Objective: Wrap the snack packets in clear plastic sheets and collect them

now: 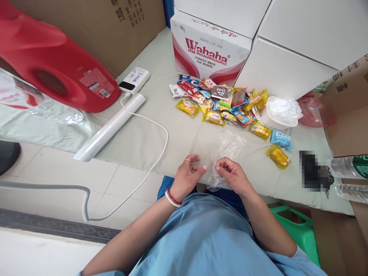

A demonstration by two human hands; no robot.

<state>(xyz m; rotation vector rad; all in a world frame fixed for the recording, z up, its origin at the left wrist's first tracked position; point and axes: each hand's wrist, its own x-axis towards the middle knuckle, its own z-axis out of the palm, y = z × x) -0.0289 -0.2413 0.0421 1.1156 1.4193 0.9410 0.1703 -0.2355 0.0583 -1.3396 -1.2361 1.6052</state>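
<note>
A clear plastic bag [225, 151] lies on the pale cloth-covered surface [161, 130] in front of me. My left hand [188, 174] pinches its near edge with thumb and fingers; a red and white bead bracelet sits on that wrist. My right hand [231, 172] pinches the same edge a little to the right, fingers curled. Beyond the bag lies a pile of several small wrapped snacks [221, 103] in yellow, blue and red packets. Two yellow packets [278, 156] and a blue one [281, 138] lie apart at the right.
A Wahaha water carton [207, 50] and white boxes [287, 65] stand behind the snacks. A white bowl lined with plastic [281, 112], a red jug [54, 61], a roll of bags [110, 126], a power bank with cable [135, 79] and water bottles [349, 166] surround the area.
</note>
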